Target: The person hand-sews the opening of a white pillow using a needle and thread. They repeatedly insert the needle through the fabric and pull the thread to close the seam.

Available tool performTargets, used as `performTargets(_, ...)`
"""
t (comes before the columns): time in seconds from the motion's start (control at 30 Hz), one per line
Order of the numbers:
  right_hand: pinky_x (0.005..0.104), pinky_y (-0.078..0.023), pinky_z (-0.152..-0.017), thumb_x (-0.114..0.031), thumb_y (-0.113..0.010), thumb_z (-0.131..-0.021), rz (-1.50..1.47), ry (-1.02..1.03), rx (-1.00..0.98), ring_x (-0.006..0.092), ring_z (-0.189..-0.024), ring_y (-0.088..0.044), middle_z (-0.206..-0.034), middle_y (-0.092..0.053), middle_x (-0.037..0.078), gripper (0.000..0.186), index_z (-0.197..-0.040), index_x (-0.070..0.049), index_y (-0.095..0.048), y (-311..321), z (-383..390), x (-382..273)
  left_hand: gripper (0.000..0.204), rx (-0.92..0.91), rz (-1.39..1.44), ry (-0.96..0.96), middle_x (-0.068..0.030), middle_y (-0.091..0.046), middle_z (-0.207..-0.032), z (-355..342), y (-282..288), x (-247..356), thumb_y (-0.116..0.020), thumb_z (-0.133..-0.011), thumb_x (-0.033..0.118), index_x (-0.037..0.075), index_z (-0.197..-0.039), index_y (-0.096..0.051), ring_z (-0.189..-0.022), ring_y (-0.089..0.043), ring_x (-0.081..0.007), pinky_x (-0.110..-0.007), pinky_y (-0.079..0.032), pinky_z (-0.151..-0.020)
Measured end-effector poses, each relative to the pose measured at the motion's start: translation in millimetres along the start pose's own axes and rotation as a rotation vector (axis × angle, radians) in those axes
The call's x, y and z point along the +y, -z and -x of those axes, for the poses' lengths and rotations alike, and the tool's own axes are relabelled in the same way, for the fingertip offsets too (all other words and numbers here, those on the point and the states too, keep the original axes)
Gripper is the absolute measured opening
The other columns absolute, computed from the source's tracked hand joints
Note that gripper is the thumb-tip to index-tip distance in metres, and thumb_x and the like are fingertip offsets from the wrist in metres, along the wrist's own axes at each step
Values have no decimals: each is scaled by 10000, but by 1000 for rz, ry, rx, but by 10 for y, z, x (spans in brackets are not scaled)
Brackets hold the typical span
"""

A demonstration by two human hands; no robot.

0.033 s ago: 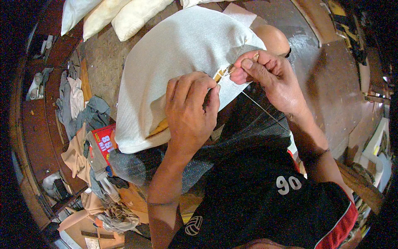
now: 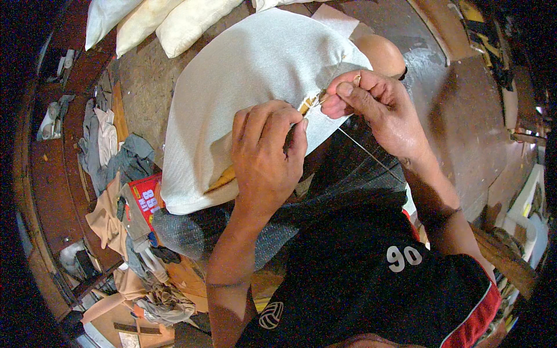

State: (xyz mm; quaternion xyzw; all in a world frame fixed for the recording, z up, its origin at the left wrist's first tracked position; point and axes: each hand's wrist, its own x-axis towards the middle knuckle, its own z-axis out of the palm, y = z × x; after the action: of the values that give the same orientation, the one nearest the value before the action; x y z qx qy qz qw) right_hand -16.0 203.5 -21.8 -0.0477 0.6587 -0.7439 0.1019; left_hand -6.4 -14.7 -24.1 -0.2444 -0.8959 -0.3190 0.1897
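Cushion (image 2: 249,69), covered in white fabric, lies tilted across the person's lap, its wide rounded side turned away from the body and its near edge under both hands. Along that edge the cover gapes, and yellow filling (image 2: 223,178) shows beside the left wrist and again in a small slit between the hands, where white strands cross it.

The left hand (image 2: 264,142) lies back-up on the cushion, fingers curled, with the tips of thumb and forefinger closed on the fabric just beside that slit. The right hand (image 2: 371,101) is on the far side of it, thumb pressed against the forefinger, pinching thread (image 2: 371,153); whether a needle is also between those fingertips is too small to tell. A taut length of the thread slants from below the right hand toward the lower right, over dark trousers (image 2: 348,168).

A bare knee (image 2: 380,52) pokes out past the cushion's far right corner. Pale pillows (image 2: 191,26) lie side by side at the upper left. Beside the lap on the left are a red packet (image 2: 148,194) and crumpled grey cloth (image 2: 134,159). The person wears a black shirt (image 2: 348,290) with red and white trim.
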Motion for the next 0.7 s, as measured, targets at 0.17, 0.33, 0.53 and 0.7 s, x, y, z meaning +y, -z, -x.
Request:
performTargets(0.17, 301, -588, -869, -141, -542, -1076, -45, -89, -13, 156, -922, -724, -995, -750, 85, 221, -1131, 6, -699, -80, -12, -35, 148, 4, 7, 24, -97, -703, -1040, -3, -13, 9, -770, -842, 93, 91, -959, -679, -998, -639, -322, -446, -476, -908)
performTargets(0.33, 297, -595, -818, -186, -572, -1071, -150, -56, 52, 156, -880, -724, -976, -754, 94, 237, -1128, -1, -710, -79, -20, 18, 138, 19, 5, -4, -95, -712, -1033, -15, -12, -7, -776, -852, 98, 87, -952, -682, -994, -650, -317, -439, -481, -897)
performTargets(0.53, 273, -585, -744, -245, -598, -1068, -74, -89, 139, 127, -792, -698, -901, -743, 74, 273, -1147, -10, -711, -66, -40, 65, 143, 75, 17, 4, -87, -724, -1006, 1, -56, -6, -785, -849, 108, 91, -955, -691, -985, -669, -312, -437, -485, -906)
performTargets(0.7, 259, -574, -713, -245, -603, -1067, -57, -46, 130, 107, -754, -678, -856, -722, 47, 274, -1199, -21, -691, -59, -51, 101, 135, 93, 24, -7, -98, -721, -1040, -12, -60, 12, -763, -857, 80, 87, -972, -692, -992, -669, -320, -435, -490, -927)
